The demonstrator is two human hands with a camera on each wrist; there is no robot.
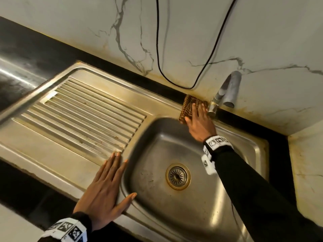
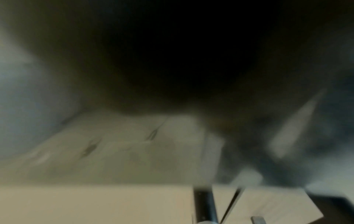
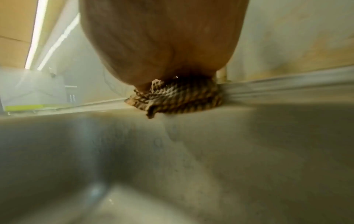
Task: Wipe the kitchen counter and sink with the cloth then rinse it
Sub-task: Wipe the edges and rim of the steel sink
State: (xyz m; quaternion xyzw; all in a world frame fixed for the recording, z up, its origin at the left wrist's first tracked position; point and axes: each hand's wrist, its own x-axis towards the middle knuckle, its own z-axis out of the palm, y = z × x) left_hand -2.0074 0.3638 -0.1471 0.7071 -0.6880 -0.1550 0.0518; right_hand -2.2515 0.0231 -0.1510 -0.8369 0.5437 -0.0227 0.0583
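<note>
A brown checked cloth [image 1: 187, 106] lies on the steel sink's back rim [image 1: 167, 102], just left of the tap base [image 1: 212, 109]. My right hand [image 1: 198, 117] presses flat on the cloth with straight fingers. In the right wrist view the palm [image 3: 162, 45] covers the bunched cloth [image 3: 178, 100] at the basin's far edge. My left hand [image 1: 106, 186] rests flat, fingers straight, on the sink's front-left rim beside the basin [image 1: 157, 154]. The left wrist view is dark and blurred.
A ribbed drainboard [image 1: 83, 116] fills the sink's left part, with black counter [image 1: 26, 55] beyond it. The drain [image 1: 178, 176] sits in the basin floor. A black cable [image 1: 158, 55] hangs down the marble wall [image 1: 201, 32] behind. A side wall [image 1: 307, 163] closes the right end.
</note>
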